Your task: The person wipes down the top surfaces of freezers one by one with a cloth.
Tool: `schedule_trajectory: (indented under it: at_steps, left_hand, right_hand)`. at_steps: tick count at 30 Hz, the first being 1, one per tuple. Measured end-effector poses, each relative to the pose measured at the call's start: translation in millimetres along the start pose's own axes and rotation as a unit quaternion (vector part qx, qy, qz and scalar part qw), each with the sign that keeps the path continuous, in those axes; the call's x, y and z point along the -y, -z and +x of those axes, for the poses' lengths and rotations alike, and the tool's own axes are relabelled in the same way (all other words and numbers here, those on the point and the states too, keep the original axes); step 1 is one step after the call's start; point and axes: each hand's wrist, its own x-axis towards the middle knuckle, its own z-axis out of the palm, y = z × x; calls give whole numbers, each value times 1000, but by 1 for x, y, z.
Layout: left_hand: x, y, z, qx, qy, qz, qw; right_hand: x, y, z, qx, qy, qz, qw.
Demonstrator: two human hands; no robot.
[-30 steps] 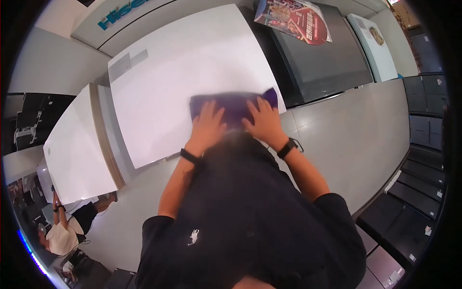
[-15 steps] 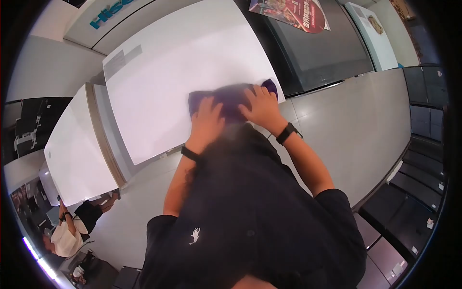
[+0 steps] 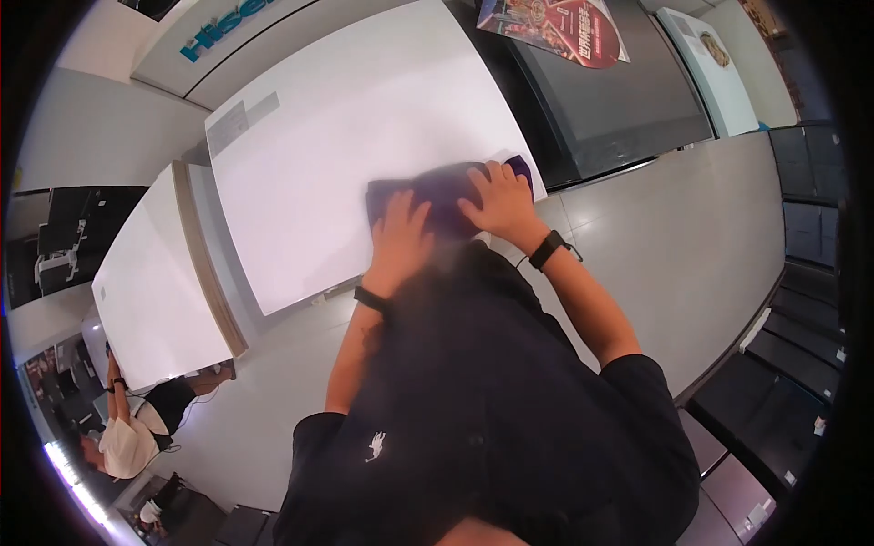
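Note:
A dark purple cloth, its exact kind unclear, lies folded along the near edge of a white tabletop. My left hand rests flat on its left part, fingers spread. On the right part lies my right hand, fingers also spread and pressing down. A corner of the cloth shows beyond the right fingertips, close to the table's right corner. Neither hand is closed around it. The near side of the cloth is partly hidden by my hands and body.
A dark glossy surface with a red printed sign adjoins on the right. At left stands another white table, with a person beside it. Dark boxes line the far right.
The whole view has shifted slightly right and down. Both hands stay spread on the cloth, with hardly any movement against it. The person at left has moved their arms a little.

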Motion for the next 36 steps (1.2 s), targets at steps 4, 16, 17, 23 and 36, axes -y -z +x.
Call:
schedule_trajectory:
  at_steps: [4, 16, 17, 23, 36]
  left_hand:
    - [-4, -2, -1, -1, -2, 1, 1000]
    - [0, -2, 0, 17, 15, -28, 999]
    - [2, 1, 1, 20, 15, -31, 999]
    - [6, 3, 1, 31, 7, -51, 998]
    - [1, 1, 8, 27, 25, -28, 999]
  right_hand:
    - [-12, -12, 6, -22, 24, -10, 999]
    - [-7, 2, 10, 30, 23, 32, 999]
    - [-8, 4, 9, 36, 14, 48, 998]
    - [-26, -18, -26, -99, -2, 69, 993]
    - [-16, -15, 17, -41, -77, 16, 996]
